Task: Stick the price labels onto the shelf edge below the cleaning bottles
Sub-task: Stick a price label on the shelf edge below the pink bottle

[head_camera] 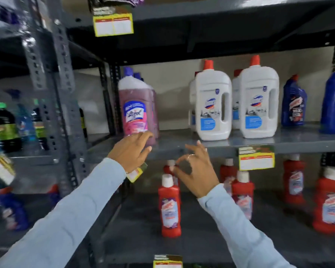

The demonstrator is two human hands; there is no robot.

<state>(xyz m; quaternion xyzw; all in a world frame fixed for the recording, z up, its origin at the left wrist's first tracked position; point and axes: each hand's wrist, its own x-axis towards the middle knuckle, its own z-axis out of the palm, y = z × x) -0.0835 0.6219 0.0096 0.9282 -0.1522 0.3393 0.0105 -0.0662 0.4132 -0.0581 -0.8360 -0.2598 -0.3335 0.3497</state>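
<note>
My left hand (131, 149) presses a yellow-edged price label (136, 174) against the grey shelf edge (182, 149), just below a pink cleaning bottle (136, 109). The palm hides most of the label. My right hand (196, 169) hovers in front of the same edge to the right, thumb and forefinger pinched in a ring, the other fingers spread; I see nothing in it. Two white jugs (211, 105) (258, 101) stand on the shelf. A stuck label (256, 157) hangs on the edge under the right jug.
Blue bottles (293, 103) stand at the right end of the shelf. Red bottles (169, 207) fill the shelf below. Labels hang on the upper edge (112, 24) and the bottom edge (167, 262). A perforated steel upright (66, 93) divides this bay from the left one.
</note>
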